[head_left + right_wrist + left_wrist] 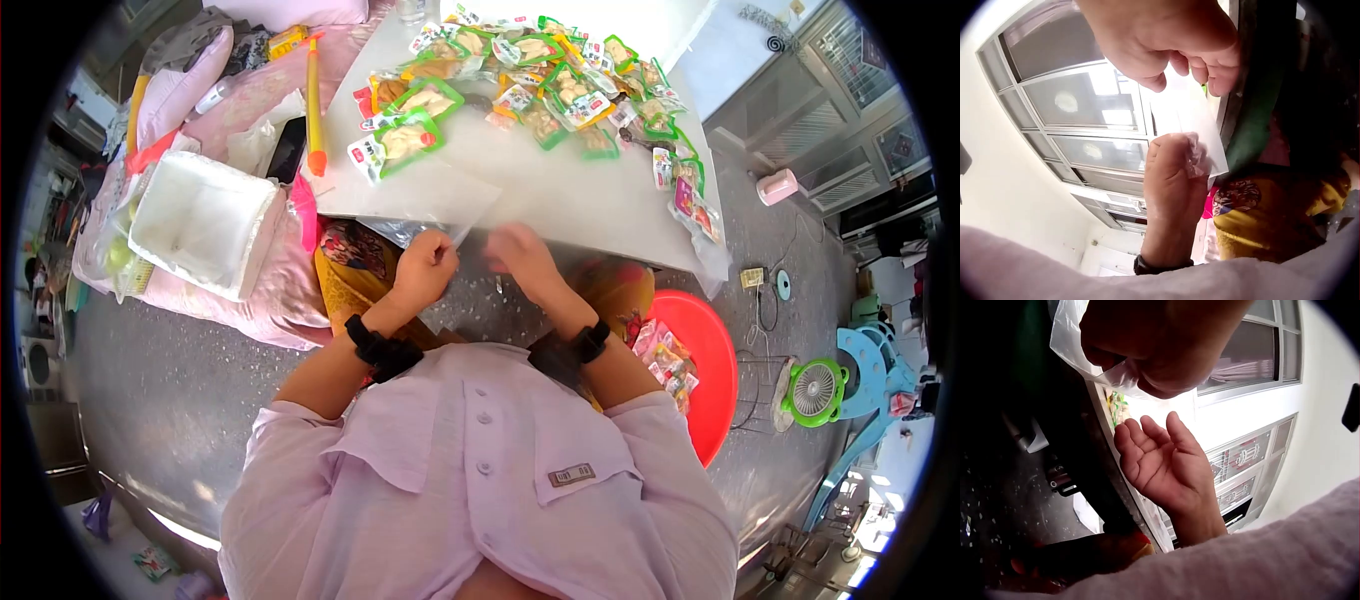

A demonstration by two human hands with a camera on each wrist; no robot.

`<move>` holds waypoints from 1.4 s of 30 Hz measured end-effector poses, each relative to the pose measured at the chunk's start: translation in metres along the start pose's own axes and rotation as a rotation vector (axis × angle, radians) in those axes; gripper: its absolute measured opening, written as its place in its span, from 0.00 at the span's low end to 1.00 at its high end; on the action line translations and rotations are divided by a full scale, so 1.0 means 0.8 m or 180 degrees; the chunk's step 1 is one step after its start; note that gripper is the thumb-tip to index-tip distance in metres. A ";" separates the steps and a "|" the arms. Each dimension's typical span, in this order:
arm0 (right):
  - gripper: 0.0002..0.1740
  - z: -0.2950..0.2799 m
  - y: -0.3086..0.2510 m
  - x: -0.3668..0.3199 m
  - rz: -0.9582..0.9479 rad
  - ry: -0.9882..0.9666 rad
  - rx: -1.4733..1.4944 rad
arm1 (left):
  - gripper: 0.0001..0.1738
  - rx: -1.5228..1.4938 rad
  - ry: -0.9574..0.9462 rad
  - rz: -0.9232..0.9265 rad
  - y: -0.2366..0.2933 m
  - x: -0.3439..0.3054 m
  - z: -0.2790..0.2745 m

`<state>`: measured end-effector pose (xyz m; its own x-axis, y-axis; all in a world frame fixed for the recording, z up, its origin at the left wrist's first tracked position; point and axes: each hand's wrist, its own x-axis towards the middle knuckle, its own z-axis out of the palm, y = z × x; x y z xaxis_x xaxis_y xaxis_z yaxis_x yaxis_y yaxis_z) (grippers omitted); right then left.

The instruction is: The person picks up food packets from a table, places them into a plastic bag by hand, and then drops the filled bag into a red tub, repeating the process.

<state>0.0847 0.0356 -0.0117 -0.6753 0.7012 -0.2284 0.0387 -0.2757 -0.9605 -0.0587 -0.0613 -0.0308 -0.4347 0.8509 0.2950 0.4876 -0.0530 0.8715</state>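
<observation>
A clear plastic bag (455,195) lies over the table's front edge. The left hand (427,268) grips its gathered edge, and crumpled film (1196,156) shows at the curled fingers in the right wrist view. To the right, the right hand (522,262) is blurred in the head view; its palm (1169,472) faces up with loosely bent fingers and nothing in them in the left wrist view. The two hands are apart, in front of the table edge. Packaged food pouches (570,85) are heaped at the table's back, with a few nearer ones (408,141) on the left.
A white foam box (205,222) sits on a pink-covered surface at the left, near a dark phone (287,150) and a yellow tube (314,100). On the floor at the right, a red basin (712,375) holds several packets. A green fan (814,392) stands farther right.
</observation>
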 end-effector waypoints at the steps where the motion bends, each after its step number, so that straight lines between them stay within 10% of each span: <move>1: 0.16 0.004 0.002 0.007 0.0100 -0.0037 0.0196 | 0.03 -0.0050 -0.0081 -0.0051 -0.001 0.000 0.006; 24: 0.09 -0.012 -0.014 0.027 0.0372 -0.0469 0.1010 | 0.08 0.0896 -0.0723 0.0264 0.032 0.044 0.036; 30: 0.09 -0.036 0.003 0.048 0.0166 -0.0124 0.0433 | 0.08 -0.1701 -0.0789 -0.1537 0.027 0.057 0.036; 42: 0.11 -0.040 -0.007 0.056 -0.0745 0.0248 -0.0726 | 0.10 0.0942 -0.0085 0.0620 0.035 0.070 0.053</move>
<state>0.0781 0.0894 -0.0220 -0.6274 0.7787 -0.0005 0.0589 0.0468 -0.9972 -0.0374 0.0068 -0.0062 -0.2940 0.8532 0.4308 0.7593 -0.0653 0.6474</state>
